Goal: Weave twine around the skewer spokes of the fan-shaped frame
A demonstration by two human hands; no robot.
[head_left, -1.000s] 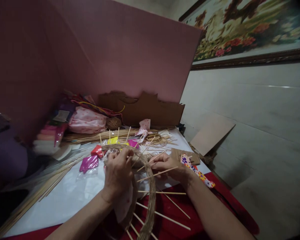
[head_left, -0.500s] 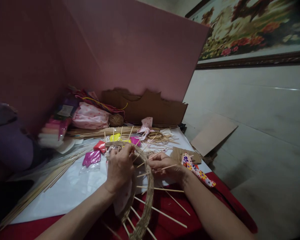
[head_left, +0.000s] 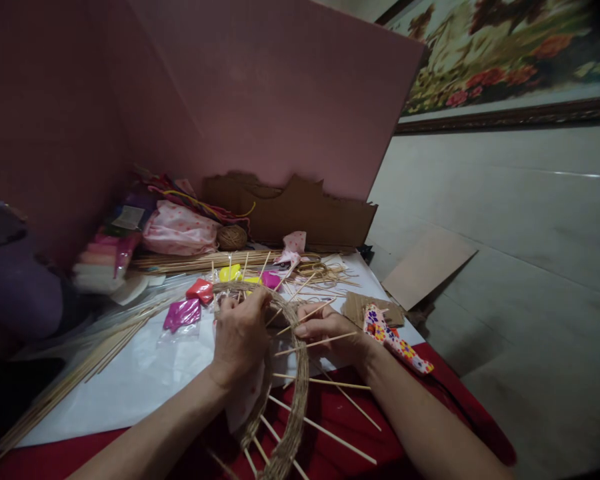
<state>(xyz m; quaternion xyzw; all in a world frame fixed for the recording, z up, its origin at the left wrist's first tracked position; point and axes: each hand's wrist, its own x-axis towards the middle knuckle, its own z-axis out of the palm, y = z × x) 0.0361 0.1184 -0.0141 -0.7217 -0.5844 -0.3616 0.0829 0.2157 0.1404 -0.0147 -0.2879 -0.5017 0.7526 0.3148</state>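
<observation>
A woven twine ring [head_left: 297,400] with thin wooden sticks poking through it stands tilted above the table's front edge. My left hand [head_left: 243,337] is closed at the ring's upper inner side, its fingertips partly hidden behind the band. At the right outer edge, my right hand [head_left: 327,327] pinches the band between thumb and fingers, beside a wooden stick [head_left: 337,339] that crosses the hand. Any loose strand inside the right pinch is too small to make out. Pale pink cloth [head_left: 247,400] shows within the ring, below my left hand.
Colored clay packets [head_left: 183,313] lie left of the ring. Bundled sticks [head_left: 80,373] rest at the left, and a twine ball [head_left: 231,237] sits at the back near pink cloth [head_left: 180,230]. Flower-patterned scissors or a similar wrapped tool [head_left: 397,340] lies by cardboard [head_left: 353,308] at the right.
My right thumb has shifted slightly and now lies against the ring's outer edge. The left hand keeps its hold, and the view has tilted slightly.
</observation>
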